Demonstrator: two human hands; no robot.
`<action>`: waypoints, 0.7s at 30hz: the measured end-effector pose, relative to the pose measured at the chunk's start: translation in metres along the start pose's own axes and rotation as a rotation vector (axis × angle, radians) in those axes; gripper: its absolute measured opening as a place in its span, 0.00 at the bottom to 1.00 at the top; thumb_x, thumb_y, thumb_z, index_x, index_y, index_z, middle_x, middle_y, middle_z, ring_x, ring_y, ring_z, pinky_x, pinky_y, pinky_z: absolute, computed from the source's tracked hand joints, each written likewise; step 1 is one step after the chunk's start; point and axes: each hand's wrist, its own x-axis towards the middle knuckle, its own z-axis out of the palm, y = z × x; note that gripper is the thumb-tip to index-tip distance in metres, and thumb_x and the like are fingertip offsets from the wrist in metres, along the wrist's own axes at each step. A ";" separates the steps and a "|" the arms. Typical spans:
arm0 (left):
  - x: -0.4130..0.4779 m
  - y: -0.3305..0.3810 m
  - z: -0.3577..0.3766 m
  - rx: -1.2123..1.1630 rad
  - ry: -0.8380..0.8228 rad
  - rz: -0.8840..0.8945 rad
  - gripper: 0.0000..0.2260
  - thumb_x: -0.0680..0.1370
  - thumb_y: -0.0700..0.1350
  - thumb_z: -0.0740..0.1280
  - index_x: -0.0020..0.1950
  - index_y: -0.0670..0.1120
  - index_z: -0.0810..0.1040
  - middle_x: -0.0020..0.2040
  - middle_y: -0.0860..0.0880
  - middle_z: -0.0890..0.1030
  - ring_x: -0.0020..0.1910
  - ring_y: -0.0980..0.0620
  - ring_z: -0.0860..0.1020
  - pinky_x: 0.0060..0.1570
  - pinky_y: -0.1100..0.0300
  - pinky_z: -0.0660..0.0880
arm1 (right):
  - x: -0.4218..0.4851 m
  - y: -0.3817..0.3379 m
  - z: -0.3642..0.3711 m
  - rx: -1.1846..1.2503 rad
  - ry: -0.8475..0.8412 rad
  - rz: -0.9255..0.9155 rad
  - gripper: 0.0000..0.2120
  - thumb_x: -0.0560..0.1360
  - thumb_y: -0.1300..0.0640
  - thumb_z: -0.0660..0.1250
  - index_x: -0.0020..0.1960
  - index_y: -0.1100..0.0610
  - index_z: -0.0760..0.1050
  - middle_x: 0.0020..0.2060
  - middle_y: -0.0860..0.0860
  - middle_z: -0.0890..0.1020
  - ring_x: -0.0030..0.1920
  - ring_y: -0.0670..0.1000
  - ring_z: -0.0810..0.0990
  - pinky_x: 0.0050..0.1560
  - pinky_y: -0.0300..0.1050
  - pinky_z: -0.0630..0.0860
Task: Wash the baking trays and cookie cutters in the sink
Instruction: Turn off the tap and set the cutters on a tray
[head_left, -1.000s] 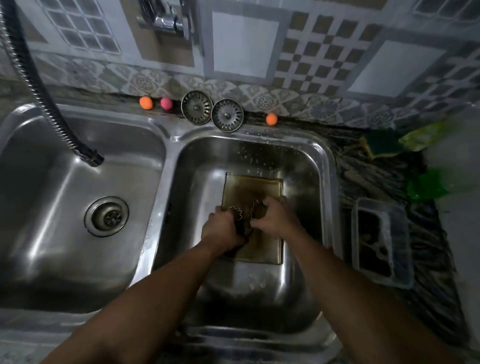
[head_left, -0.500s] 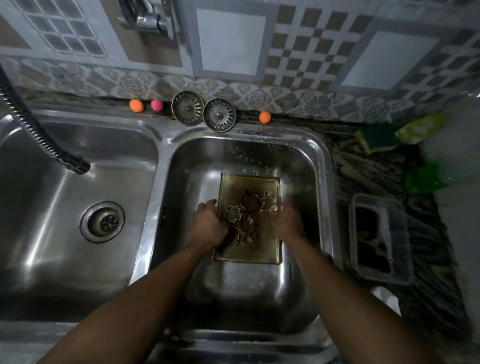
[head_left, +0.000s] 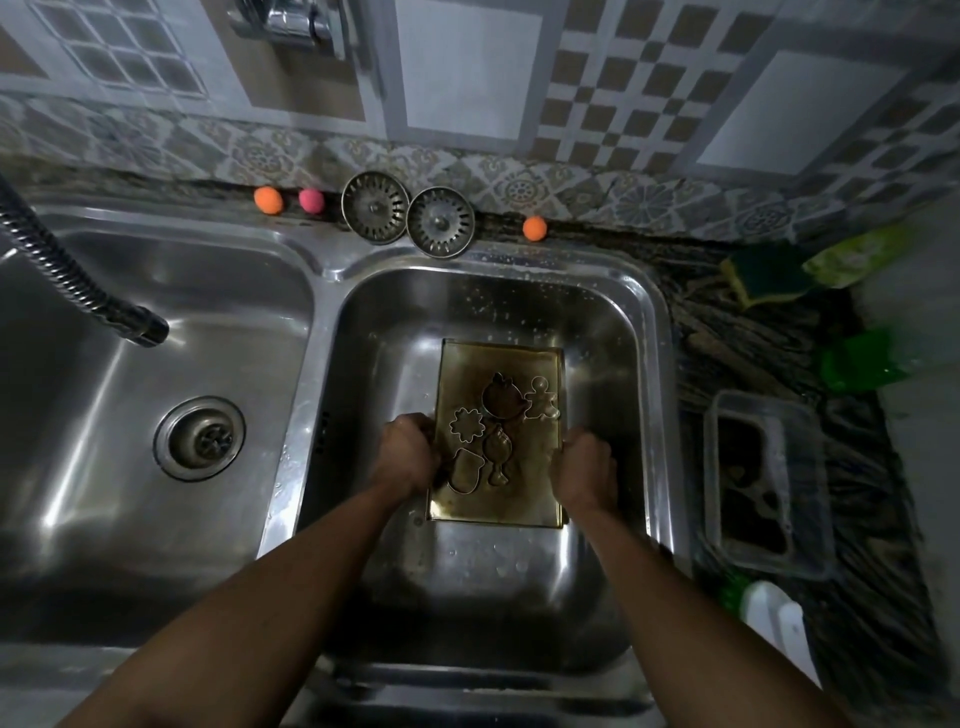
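Starting nearest, where were the hands?

— Both arms reached down into the right basin (head_left: 660, 364). The left hand (head_left: 410, 452) had its fingers (head_left: 422, 425) curled round the left edge of the tray (head_left: 524, 499). The right hand (head_left: 587, 475) was clenched on the right edge in the same way.

And the tray itself?

— It lay flat on the basin floor, brown and stained, with its long side running away from the person. Five cutters (head_left: 497, 447) sat in it. A mitten (head_left: 464, 470) and a goblet (head_left: 497, 467) were nearest. A flower (head_left: 466, 425) was just beside the left hand. A round one (head_left: 501, 397) and a little man (head_left: 542, 399) lay farther on.

What lay to the sides?

— On the tabletop (head_left: 727, 332) to the right stood a white bottle (head_left: 774, 613). Beyond it were a clear tub (head_left: 769, 483), a green bottle (head_left: 857, 361) and a sponge (head_left: 769, 280) near the wall. The left basin (head_left: 104, 415) showed its drain (head_left: 200, 438), and a hose (head_left: 78, 280) hung over it.

And at the back?

— Two strainers (head_left: 375, 206) leaned side by side against the tiled wall (head_left: 467, 67). An orange ball (head_left: 268, 200) and a pink ball (head_left: 311, 201) sat left of them, and a second orange one (head_left: 534, 228) sat to their right. A tap (head_left: 296, 23) showed at the top.
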 end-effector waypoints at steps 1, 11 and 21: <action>-0.001 0.000 0.000 -0.039 -0.009 -0.005 0.10 0.72 0.31 0.69 0.41 0.45 0.83 0.35 0.50 0.82 0.27 0.61 0.77 0.29 0.71 0.75 | 0.001 0.000 0.000 0.013 0.002 0.015 0.07 0.76 0.61 0.68 0.54 0.56 0.79 0.48 0.54 0.83 0.48 0.55 0.83 0.46 0.51 0.82; 0.004 -0.005 0.005 -0.308 -0.151 -0.020 0.18 0.76 0.36 0.70 0.58 0.58 0.75 0.47 0.53 0.83 0.40 0.50 0.84 0.32 0.62 0.79 | 0.010 -0.004 0.010 0.310 -0.156 0.140 0.18 0.77 0.57 0.68 0.64 0.58 0.72 0.54 0.57 0.81 0.55 0.60 0.81 0.48 0.46 0.76; 0.005 0.002 0.016 -0.641 -0.127 -0.086 0.13 0.80 0.38 0.63 0.61 0.50 0.77 0.34 0.54 0.81 0.28 0.53 0.77 0.29 0.61 0.70 | 0.000 -0.027 0.007 0.558 -0.104 0.123 0.36 0.74 0.38 0.68 0.74 0.50 0.55 0.73 0.55 0.63 0.65 0.60 0.73 0.58 0.52 0.73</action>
